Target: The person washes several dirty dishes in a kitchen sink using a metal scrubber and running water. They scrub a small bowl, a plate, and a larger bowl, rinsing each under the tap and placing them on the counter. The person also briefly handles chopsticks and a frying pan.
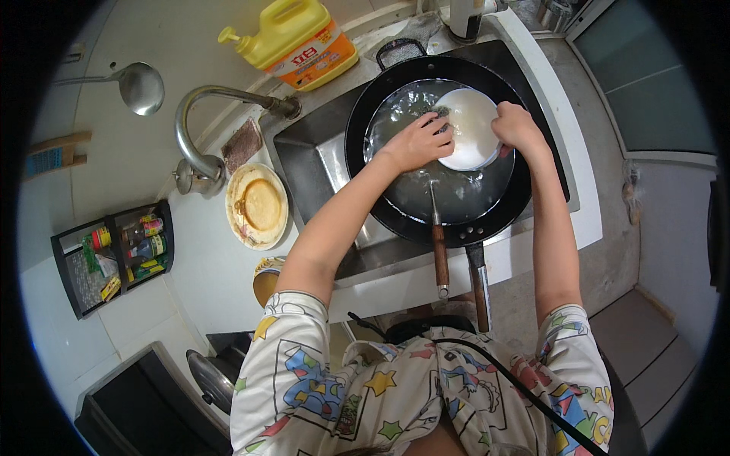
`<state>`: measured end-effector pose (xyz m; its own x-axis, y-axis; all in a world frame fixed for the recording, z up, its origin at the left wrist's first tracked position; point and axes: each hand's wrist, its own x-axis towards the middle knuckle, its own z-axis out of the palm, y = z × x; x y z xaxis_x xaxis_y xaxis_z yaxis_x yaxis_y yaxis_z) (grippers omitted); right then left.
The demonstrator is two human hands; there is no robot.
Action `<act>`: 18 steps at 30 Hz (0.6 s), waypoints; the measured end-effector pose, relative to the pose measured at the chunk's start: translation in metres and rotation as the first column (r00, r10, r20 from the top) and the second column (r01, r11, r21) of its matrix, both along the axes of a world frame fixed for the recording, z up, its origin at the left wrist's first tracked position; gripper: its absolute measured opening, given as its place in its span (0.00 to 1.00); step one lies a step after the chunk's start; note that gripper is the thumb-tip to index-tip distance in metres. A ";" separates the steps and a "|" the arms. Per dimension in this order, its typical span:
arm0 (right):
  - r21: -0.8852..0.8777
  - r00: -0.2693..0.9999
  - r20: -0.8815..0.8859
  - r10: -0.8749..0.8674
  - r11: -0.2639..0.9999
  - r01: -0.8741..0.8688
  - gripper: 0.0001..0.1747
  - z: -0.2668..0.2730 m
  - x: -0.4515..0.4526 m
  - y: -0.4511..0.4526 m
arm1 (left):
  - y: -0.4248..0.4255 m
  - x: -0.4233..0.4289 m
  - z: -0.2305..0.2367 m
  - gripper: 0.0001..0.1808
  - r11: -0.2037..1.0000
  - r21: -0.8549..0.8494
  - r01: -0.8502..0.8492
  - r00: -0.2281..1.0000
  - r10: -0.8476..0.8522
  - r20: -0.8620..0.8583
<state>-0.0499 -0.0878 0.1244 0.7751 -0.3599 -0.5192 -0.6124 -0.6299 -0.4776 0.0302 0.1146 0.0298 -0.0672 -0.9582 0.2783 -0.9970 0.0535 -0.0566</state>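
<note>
A white bowl (476, 122) is tilted inside a large black wok (356, 137) that holds cloudy water. My right hand (516, 128) grips the bowl's right rim. My left hand (422, 142) is at the bowl's left side, its fingers on a dark mesh scrubber, likely steel wool (439, 113), against the bowl. Part of the scrubber is hidden under those fingers. A utensil with a wooden handle (440, 253) leans over the wok's near edge, its head under the water. The wok's own handle (479, 285) points toward me.
The wok rests over a steel sink (308, 171) with a curved faucet (188, 125) at its left. A yellow detergent jug (302, 48) stands behind. Left of the sink are a stained plate (256, 206), a brown scouring pad (242, 145) and a cup-like container (267, 282).
</note>
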 end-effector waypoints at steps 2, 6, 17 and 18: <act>-0.058 1.000 0.001 -0.016 0.998 0.016 0.14 0.005 0.001 -0.002 | -0.001 -0.002 -0.001 0.07 0.999 -0.041 0.009 1.000 -0.010 -0.017; -0.087 0.998 0.006 -0.067 0.994 0.067 0.16 0.011 0.001 -0.007 | -0.001 -0.024 -0.003 0.08 0.996 -0.076 -0.056 0.987 0.044 -0.156; 0.097 0.937 0.240 -0.252 0.967 0.235 0.26 -0.036 -0.011 -0.009 | -0.030 -0.057 -0.002 0.12 0.948 -0.119 -0.296 0.822 0.189 -0.537; -0.008 0.935 0.294 -0.196 0.978 0.207 0.26 -0.038 -0.011 -0.004 | -0.025 -0.052 -0.003 0.13 0.968 -0.066 -0.240 0.842 0.174 -0.510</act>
<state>-0.0611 -0.0917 0.0859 0.7991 -0.5396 -0.2652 -0.5668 -0.5289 -0.6316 -0.0215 0.0896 0.0268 0.3079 -0.8901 0.3361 -0.8800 -0.1322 0.4562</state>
